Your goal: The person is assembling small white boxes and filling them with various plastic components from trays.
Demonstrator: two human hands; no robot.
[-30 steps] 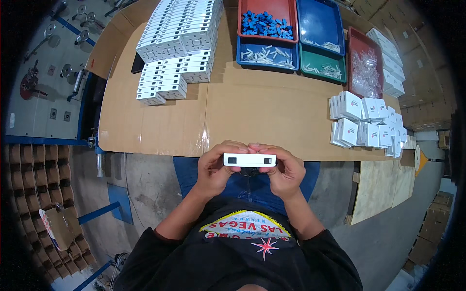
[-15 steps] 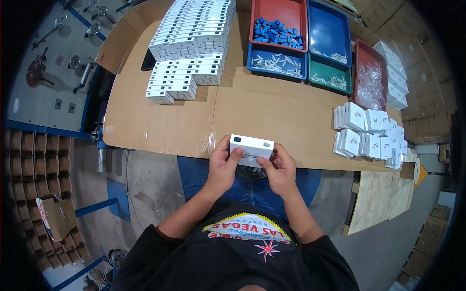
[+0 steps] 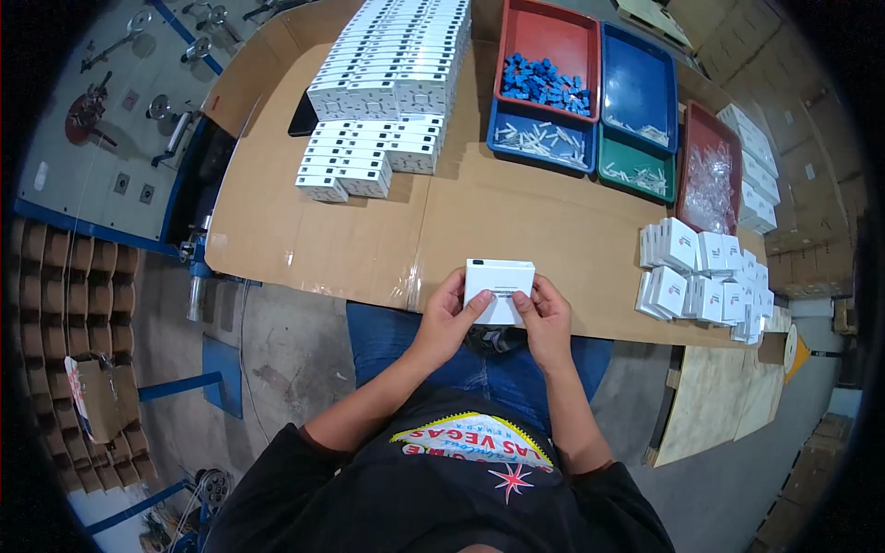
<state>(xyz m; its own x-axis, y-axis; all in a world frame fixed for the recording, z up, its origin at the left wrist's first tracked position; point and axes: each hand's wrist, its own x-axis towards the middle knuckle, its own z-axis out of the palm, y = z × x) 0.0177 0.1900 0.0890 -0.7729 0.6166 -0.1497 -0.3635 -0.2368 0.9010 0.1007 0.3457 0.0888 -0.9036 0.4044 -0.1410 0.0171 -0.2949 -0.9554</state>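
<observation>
A small flat white box [image 3: 500, 279] is held between both my hands at the table's near edge, just above my lap. Its broad face, with small dark print, faces up toward me, and a dark square shows at the left of its far edge. My left hand [image 3: 447, 324] grips the left side, thumb lying on the face. On the opposite side, my right hand [image 3: 548, 327] closes round the box in the same way, its thumb near the other. The fingers behind the box are partly hidden.
Tall stacked rows of white boxes [image 3: 387, 74] stand at the far left of the cardboard-covered table [image 3: 350, 241]. Red tray [image 3: 553, 28] holds blue pieces; blue tray [image 3: 502, 115] and green tray [image 3: 636, 184] hold small white pieces. Small white boxes [image 3: 678, 244] cluster at right.
The white box has tilted, so more of its broad face and less of its edge shows. Both hands have turned with it, still gripping. The whole view has shifted slightly.
</observation>
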